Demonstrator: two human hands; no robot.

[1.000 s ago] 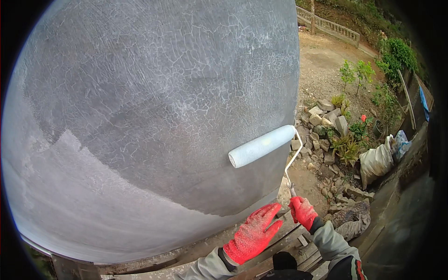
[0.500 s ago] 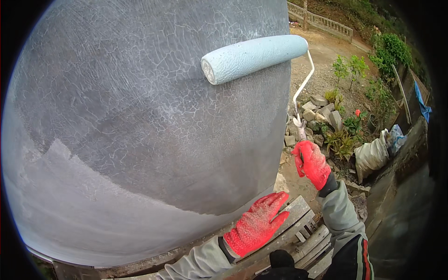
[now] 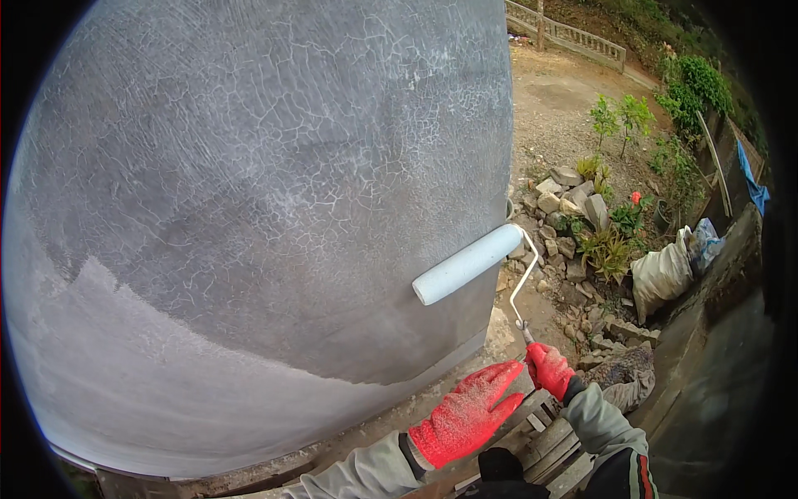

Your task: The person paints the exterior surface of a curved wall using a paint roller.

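Note:
My right hand [image 3: 549, 370], in a red glove, is closed round the handle of a paint roller [image 3: 468, 264]. The roller has a pale blue-white sleeve on a bent white wire frame. Its sleeve lies slantwise against the lower right part of a large cracked grey wall [image 3: 266, 150], near the wall's right edge. My left hand [image 3: 465, 416], gloved in red with pale dust on it, is open, fingers stretched and thumb apart. It is just left of the right hand, near the handle's lower end, and I cannot tell if they touch. A smoother, lighter grey band [image 3: 174, 366] covers the wall's lower left.
Wooden planks [image 3: 549, 449] lie below my hands. Beyond the wall's right edge are a heap of stones [image 3: 573, 195], plants [image 3: 607, 249] and a white sack [image 3: 661, 270]. A low railing [image 3: 573, 37] stands far off, and a dark wall edge [image 3: 706, 308] runs along the right.
The roller has moved down the wall, its sleeve now lower and farther from me. My right hand has come down close to my left, which has shifted slightly right and stayed open.

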